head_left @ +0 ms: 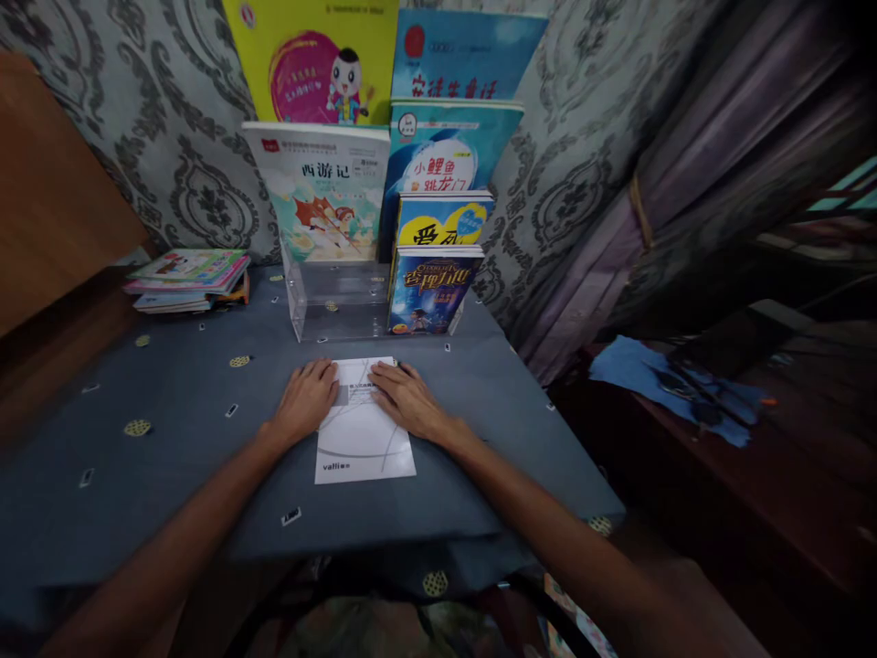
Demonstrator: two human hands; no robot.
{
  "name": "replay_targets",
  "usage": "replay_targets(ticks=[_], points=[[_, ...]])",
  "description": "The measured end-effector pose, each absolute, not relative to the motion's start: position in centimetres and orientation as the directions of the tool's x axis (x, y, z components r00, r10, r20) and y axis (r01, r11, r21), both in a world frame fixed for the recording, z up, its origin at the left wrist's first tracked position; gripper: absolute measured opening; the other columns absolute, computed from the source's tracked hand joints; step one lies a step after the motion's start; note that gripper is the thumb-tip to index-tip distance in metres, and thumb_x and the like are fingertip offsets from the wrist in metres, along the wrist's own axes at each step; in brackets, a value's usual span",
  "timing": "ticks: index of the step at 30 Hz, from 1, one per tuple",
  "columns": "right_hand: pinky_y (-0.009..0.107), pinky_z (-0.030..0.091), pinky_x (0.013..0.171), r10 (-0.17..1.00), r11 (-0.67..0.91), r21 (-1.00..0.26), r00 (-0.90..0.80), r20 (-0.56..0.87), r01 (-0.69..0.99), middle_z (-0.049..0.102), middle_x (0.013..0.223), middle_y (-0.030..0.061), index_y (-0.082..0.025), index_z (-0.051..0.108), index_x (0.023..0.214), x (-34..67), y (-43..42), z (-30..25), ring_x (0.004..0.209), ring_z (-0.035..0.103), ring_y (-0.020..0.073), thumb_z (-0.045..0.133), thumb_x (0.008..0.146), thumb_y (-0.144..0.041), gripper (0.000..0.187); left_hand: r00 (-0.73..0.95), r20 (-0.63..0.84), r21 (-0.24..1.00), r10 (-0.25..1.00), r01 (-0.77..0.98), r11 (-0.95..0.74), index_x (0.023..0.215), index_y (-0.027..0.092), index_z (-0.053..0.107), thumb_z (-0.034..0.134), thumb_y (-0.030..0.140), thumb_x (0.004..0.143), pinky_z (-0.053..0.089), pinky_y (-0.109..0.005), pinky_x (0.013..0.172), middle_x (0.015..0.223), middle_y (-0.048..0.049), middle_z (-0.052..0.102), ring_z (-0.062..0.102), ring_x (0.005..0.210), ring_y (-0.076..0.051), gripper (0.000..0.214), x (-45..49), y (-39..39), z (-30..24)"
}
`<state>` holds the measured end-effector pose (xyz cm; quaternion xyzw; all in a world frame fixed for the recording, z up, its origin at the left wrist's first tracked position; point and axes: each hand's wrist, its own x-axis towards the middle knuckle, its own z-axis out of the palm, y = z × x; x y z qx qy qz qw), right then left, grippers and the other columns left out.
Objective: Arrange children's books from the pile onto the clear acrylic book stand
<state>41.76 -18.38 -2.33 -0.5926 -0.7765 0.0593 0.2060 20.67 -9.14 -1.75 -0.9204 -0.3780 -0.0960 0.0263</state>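
Note:
A white booklet (364, 448) with thin grey curved lines and a logo at its lower left lies flat on the table. My left hand (306, 399) rests palm down at its upper left edge, fingers stretched forward with the tips touching the cover. On the upper right part of the booklet lies my right hand (409, 400), also palm down, its fingers laid out over the cover and its edge. Neither hand grips anything. Just beyond the hands stands a clear stepped book rack (339, 320).
The rack holds several upright books, among them a white one (322, 196) and a dark blue one (431, 292). A stack of books (192, 274) lies at the back left of the cloth-covered table (206, 475). Right of the table, a blue cloth (630, 366) carries dark items.

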Motion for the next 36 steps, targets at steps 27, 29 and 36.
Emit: replay_targets(ticks=[27, 29, 36], points=[[0.061, 0.030, 0.116, 0.954, 0.259, -0.293, -0.195, 0.229, 0.921, 0.057, 0.144, 0.0163, -0.016, 0.059, 0.136, 41.5, -25.7, -1.9, 0.140, 0.047, 0.0294, 0.050, 0.100, -0.031, 0.040, 0.688, 0.233, 0.027, 0.688, 0.702, -0.711, 0.130, 0.011, 0.062, 0.039, 0.023, 0.099, 0.044, -0.049, 0.104, 0.139, -0.0185, 0.060, 0.054, 0.129, -0.032, 0.040, 20.7, -9.4, -1.7], [0.061, 0.030, 0.116, 0.943, 0.297, -0.281, -0.233, 0.239, 0.913, 0.057, 0.145, 0.0161, -0.017, 0.058, 0.138, 41.4, -27.0, -1.9, 0.140, 0.046, 0.0298, 0.052, 0.100, -0.036, 0.042, 0.692, 0.237, 0.025, 0.682, 0.697, -0.716, 0.129, 0.011, 0.062, 0.040, 0.022, 0.099, 0.044, -0.049, 0.104, 0.138, -0.0190, 0.061, 0.054, 0.129, -0.032, 0.040, 20.6, -9.2, -1.7], [0.062, 0.031, 0.117, 0.937, 0.321, -0.262, -0.266, 0.226, 0.910, 0.053, 0.148, 0.0162, -0.017, 0.055, 0.140, 41.2, -28.3, -2.1, 0.142, 0.044, 0.0307, 0.058, 0.098, -0.041, 0.049, 0.739, 0.249, 0.094, 0.626, 0.624, -0.775, 0.132, 0.015, 0.062, 0.039, 0.026, 0.100, 0.037, -0.056, 0.111, 0.139, -0.0174, 0.060, 0.046, 0.139, -0.033, 0.041, 20.6, -9.2, -2.1]])
